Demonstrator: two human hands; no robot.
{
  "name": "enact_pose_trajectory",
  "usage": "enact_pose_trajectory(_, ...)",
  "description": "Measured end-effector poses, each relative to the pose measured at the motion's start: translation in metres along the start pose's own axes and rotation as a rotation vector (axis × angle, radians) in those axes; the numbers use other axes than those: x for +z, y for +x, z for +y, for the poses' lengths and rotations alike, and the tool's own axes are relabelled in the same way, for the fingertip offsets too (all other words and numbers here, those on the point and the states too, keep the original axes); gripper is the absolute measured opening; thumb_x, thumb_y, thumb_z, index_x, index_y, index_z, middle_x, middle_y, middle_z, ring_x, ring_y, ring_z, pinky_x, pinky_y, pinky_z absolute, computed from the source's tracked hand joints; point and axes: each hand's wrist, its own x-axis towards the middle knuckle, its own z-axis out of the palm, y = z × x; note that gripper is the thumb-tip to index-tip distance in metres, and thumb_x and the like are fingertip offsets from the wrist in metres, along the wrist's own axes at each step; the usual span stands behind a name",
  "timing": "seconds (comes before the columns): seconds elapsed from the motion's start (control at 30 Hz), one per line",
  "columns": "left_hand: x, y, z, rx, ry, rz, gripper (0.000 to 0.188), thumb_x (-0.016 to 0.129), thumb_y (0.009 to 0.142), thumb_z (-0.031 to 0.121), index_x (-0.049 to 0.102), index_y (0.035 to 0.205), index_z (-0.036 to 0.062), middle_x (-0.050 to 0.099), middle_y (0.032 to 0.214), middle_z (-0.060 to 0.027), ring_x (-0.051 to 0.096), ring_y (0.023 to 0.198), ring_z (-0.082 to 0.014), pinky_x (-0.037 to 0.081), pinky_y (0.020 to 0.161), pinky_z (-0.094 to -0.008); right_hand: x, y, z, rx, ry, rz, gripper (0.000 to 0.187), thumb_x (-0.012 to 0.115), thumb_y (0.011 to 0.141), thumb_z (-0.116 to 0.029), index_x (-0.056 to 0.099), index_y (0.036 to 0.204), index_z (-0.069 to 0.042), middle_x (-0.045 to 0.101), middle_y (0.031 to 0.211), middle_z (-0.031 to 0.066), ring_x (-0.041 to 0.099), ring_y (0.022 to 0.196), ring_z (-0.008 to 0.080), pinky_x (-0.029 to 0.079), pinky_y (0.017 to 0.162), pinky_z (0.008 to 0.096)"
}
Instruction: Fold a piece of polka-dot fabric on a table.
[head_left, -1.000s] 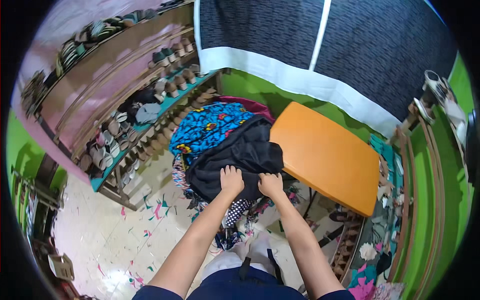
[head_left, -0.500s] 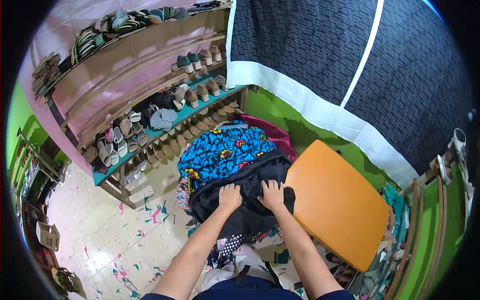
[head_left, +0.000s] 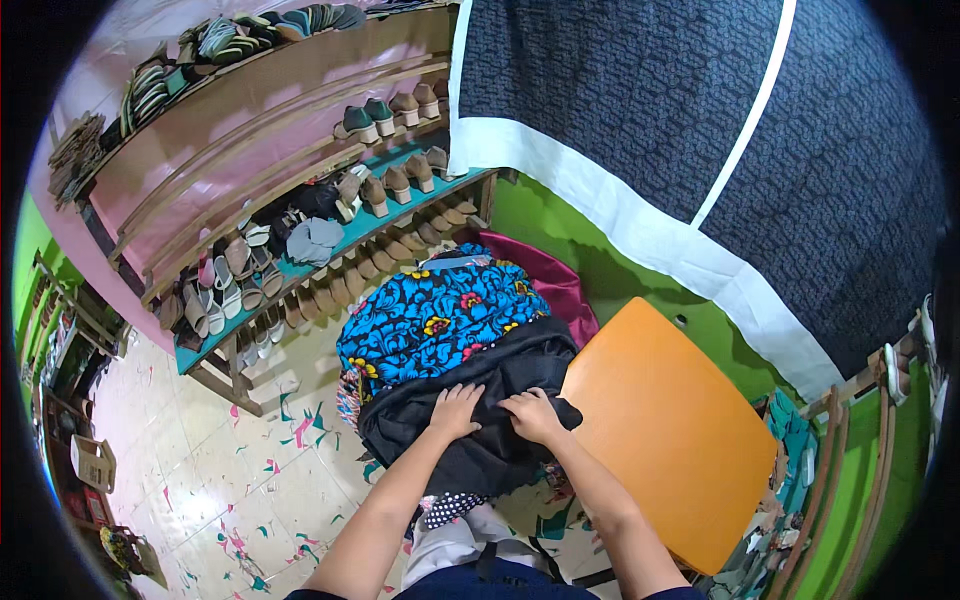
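A piece of black cloth (head_left: 480, 365) lies rumpled over a heap of fabric in front of me. My left hand (head_left: 457, 411) rests on it with fingers stretched out flat. Close by, my right hand (head_left: 533, 414) has its fingers curled in on the black cloth, pinching a fold. Beyond the black cloth shows a blue floral fabric (head_left: 425, 320) with yellow and red flowers. Behind it, at the heap's far right, lies a magenta cloth (head_left: 548, 275). A black-and-white dotted fabric (head_left: 452, 508) hangs out below, near my legs.
An orange tabletop (head_left: 665, 430) stands right beside the heap. At the left, a wooden rack with a teal shelf (head_left: 340, 240) holds several shoes. Coloured scraps (head_left: 305, 428) litter the tiled floor. A dark patterned curtain (head_left: 600, 110) hangs at the back right.
My right hand's fingers have curled in on the black cloth, and its right end has drawn in from the orange tabletop. My left hand stays flat on it. The view has shifted slightly.
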Motion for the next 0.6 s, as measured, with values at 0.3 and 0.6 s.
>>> enact_pose_trajectory(0.3, -0.034, 0.017, 0.003, 0.121, -0.154, -0.373, 0.029, 0.058, 0.072, 0.019, 0.061, 0.099, 0.0114, 0.063, 0.092, -0.0106, 0.056, 0.096, -0.0271, 0.033, 0.096, -0.0427, -0.028, -0.006, 0.002, 0.221, -0.031, -0.073, 0.078, 0.070, 0.064, -0.035, 0.034, 0.130, -0.013, 0.050, 0.115, 0.0147, 0.047, 0.107, 0.0308, 0.027, 0.097, 0.0482)
enact_pose_trajectory(0.6, -0.106, 0.017, 0.015, 0.335, -0.430, -0.089, 0.076, 0.067, 0.065, 0.048, 0.038, 0.128, 0.0155, 0.043, 0.128, -0.0103, 0.036, 0.121, -0.0269, 0.015, 0.102, -0.0524, -0.063, -0.003, 0.047, 0.348, 0.337, 0.105, 0.037, 0.057, 0.064, -0.005, 0.059, 0.101, -0.010, 0.062, 0.093, 0.0143, 0.054, 0.097, 0.0305, 0.016, 0.103, 0.0518)
